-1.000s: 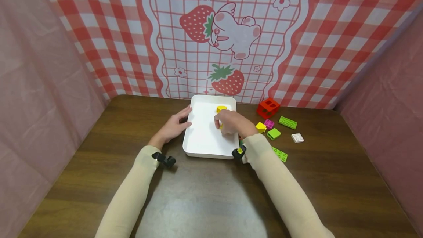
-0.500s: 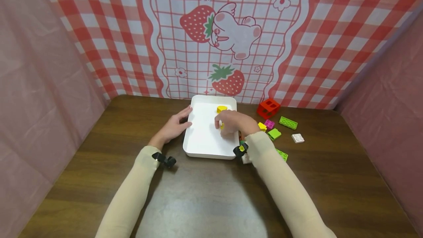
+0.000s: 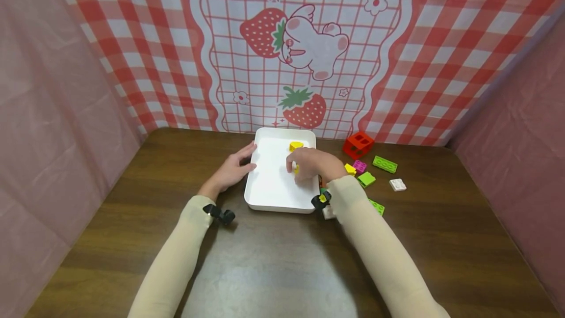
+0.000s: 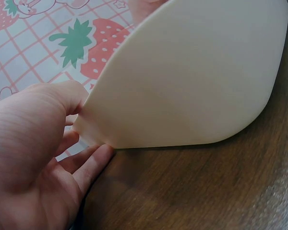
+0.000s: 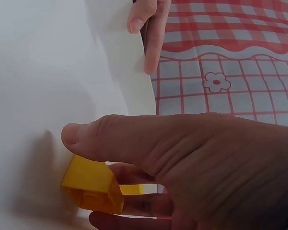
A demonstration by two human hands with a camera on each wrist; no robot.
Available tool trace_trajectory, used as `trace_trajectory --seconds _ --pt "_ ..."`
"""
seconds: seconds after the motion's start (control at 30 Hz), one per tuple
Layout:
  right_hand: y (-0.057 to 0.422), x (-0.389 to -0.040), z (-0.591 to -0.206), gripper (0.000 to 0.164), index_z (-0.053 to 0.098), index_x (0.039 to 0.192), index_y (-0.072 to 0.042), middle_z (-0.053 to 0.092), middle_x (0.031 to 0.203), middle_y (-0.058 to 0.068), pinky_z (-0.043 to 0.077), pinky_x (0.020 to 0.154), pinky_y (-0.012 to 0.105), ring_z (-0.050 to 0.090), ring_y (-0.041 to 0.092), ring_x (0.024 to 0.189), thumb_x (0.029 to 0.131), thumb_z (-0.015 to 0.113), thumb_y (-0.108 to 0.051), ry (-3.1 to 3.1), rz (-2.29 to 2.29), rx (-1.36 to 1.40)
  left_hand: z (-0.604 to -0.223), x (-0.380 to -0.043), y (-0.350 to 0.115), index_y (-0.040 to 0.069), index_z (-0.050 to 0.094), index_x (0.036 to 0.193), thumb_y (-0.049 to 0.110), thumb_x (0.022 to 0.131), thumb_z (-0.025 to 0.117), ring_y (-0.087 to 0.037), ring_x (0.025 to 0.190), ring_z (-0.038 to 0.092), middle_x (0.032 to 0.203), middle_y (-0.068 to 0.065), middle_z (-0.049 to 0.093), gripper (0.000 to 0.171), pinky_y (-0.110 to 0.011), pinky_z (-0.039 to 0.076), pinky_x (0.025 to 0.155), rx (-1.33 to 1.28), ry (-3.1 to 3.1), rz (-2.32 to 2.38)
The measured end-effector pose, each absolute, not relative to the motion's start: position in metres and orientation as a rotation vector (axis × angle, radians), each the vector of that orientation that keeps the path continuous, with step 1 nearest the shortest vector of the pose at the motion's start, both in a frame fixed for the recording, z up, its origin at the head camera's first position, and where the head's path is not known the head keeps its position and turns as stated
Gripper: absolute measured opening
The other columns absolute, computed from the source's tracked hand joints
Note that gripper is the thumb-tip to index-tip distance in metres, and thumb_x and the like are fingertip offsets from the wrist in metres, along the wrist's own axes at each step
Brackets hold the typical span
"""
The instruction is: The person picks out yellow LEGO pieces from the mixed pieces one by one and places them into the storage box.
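My left hand holds the left side of a white tray, thumb over the rim and the other fingers against the outer wall. In the left wrist view the outer wall of the tray fills much of the frame. Over the tray's right half, my right hand grips a small yellow toy brick between thumb and fingers. The brick's hollow side shows in the right wrist view, low over the tray floor. Behind that hand, a second yellow brick lies in the tray near the far right corner.
Right of the tray lie a red open-frame block, a purple brick, a yellow piece, several green bricks and a white piece. More pieces sit partly hidden beneath my right wrist. A strawberry-print cloth hangs behind the table.
My right forearm has shifted slightly, showing more of the white piece under the wrist. The left hand, the tray and the gripped yellow brick stay where they were.
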State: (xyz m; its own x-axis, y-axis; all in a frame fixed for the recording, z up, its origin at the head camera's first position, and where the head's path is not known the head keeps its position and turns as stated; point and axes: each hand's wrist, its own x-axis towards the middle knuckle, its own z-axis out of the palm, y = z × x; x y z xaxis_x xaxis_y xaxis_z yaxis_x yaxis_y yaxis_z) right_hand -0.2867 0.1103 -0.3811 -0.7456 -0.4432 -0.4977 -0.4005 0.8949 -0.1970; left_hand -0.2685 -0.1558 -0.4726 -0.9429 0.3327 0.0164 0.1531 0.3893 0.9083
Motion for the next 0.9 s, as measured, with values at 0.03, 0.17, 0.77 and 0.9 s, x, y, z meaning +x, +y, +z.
trace_trajectory --seconds 0.03,0.17,0.77,0.9 --pt "0.11 -0.287 -0.381 0.022 0.073 0.124 -0.024 0.068 0.135 0.008 0.058 0.096 0.039 0.061 0.028 0.118 0.103 0.08 -0.019 2.508 -0.098 -0.613 -0.473 -0.269 -0.156 0.003 0.032 0.176 0.007 0.114 0.059 -0.039 0.179 0.016 0.191 -0.013 0.019 0.068 -0.059 0.018 0.145 0.437 2.473 1.59" --pt "0.11 -0.286 -0.379 0.023 0.072 0.124 -0.023 0.068 0.134 0.009 0.059 0.095 0.04 0.06 0.028 0.118 0.103 0.081 -0.02 2.508 -0.08 -0.628 -0.473 -0.269 -0.156 0.003 0.032 0.176 0.008 0.114 0.059 -0.038 0.179 0.016 0.191 -0.013 0.019 0.068 -0.059 0.018 0.145 0.437 2.472 1.586" --pt "0.112 -0.288 -0.362 0.036 0.072 0.137 -0.02 0.069 0.146 0.01 0.064 0.103 0.042 0.062 0.029 0.12 0.103 0.084 -0.021 2.531 -0.057 -0.66 -0.473 -0.269 -0.156 0.004 0.031 0.176 0.009 0.114 0.059 -0.038 0.179 0.015 0.191 -0.012 0.018 0.068 -0.059 0.018 0.145 0.433 2.469 1.578" --pt "0.114 -0.288 -0.357 0.038 0.072 0.138 -0.02 0.069 0.149 0.01 0.064 0.104 0.043 0.063 0.029 0.12 0.102 0.084 -0.021 2.537 -0.048 -0.679 -0.473 -0.27 -0.156 0.004 0.03 0.177 0.009 0.114 0.058 -0.038 0.179 0.015 0.192 -0.012 0.018 0.068 -0.06 0.018 0.145 0.432 2.477 1.567"
